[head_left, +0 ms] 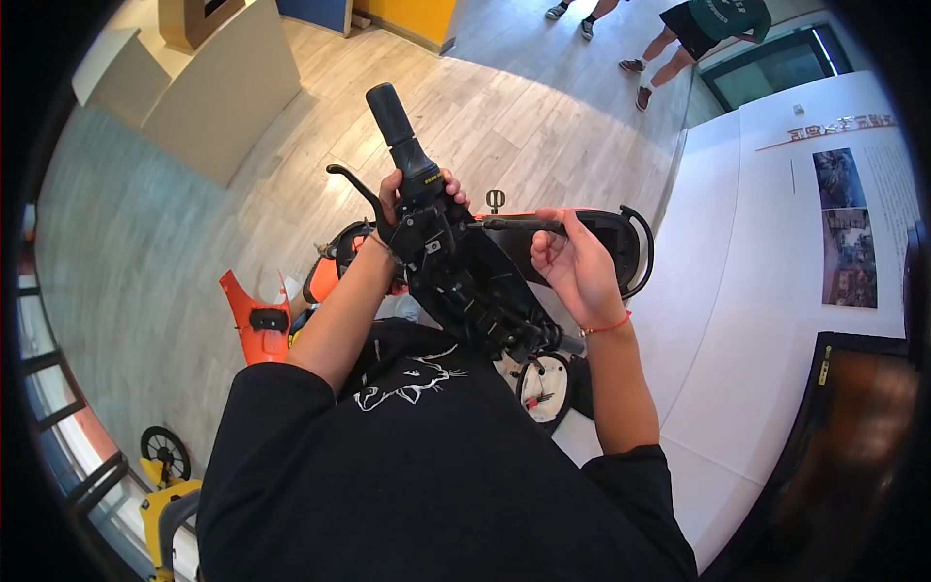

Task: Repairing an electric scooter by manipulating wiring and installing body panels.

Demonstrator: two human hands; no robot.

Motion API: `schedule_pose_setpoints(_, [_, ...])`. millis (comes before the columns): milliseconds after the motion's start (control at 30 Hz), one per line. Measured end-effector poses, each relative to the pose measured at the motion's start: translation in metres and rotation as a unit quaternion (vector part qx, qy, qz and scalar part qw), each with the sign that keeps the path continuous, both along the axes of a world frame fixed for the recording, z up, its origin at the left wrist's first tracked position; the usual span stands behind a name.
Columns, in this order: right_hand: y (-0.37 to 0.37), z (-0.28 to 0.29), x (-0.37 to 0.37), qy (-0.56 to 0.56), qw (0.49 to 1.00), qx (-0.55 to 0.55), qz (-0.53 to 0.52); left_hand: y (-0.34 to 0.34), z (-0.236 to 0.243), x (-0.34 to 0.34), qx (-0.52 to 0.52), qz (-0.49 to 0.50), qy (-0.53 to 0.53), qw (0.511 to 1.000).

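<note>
A black handlebar (475, 301) slants across the space before my chest, its rubber grip (390, 112) pointing up and away. My left hand (390, 197) is wrapped round it just below the grip, thumb on one side and fingertips on the other. Beside that thumb a black brake lever (354, 184) sticks out. Between its thumb and fingers, my right hand (582, 267) holds a slim dark screwdriver (519, 224), nearly level. The screwdriver's tip meets the clamp area by the brake lever; the exact contact point is too small to make out.
Below the handlebar stands an orange-and-black vehicle body (325, 281). An orange panel (260, 320) lies at left, with a yellow ride-on (165, 514) nearer. A cream counter (223, 107) stands far left, a white wall (722, 262) runs right, and a person (718, 24) stands far right.
</note>
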State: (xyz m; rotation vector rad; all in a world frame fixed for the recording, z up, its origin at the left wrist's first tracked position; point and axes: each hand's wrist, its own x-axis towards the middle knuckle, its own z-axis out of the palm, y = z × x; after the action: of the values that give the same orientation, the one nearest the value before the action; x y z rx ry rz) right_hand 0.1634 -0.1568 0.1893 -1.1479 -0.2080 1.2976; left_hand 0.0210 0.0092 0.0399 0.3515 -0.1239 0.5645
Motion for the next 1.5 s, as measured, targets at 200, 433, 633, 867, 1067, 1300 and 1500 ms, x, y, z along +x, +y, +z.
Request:
schedule_pose_setpoints(200, [-0.007,-0.002,0.009,-0.631,0.768,0.016,0.107,0.0,0.003,-0.001,0.0,-0.004,0.004,1.0])
schedule_pose_setpoints(433, [0.0,0.009,-0.001,-0.65,0.748,-0.112,0.072,0.0,0.003,-0.002,0.0,-0.002,0.004,1.0])
schedule_pose_setpoints(633, [-0.004,-0.005,0.007,-0.15,0.984,-0.007,0.095,-0.001,0.005,-0.001,-0.004,-0.001,0.008,1.0])
schedule_pose_setpoints(867, [-0.011,0.003,0.0,-0.166,0.976,0.045,0.131,-0.002,0.005,-0.003,-0.003,0.003,0.003,1.0])
schedule_pose_setpoints(1067, [-0.015,0.002,0.019,-0.366,0.898,0.012,0.243,0.0,0.001,-0.001,0.005,0.0,0.001,1.0])
schedule_pose_setpoints(1300, [-0.014,0.002,0.023,-0.212,0.944,0.088,0.236,-0.001,0.003,-0.001,0.003,0.006,0.006,1.0])
schedule_pose_setpoints(1500, [-0.012,0.003,0.021,-0.202,0.935,0.107,0.272,0.0,0.004,-0.002,0.008,0.012,0.015,1.0])
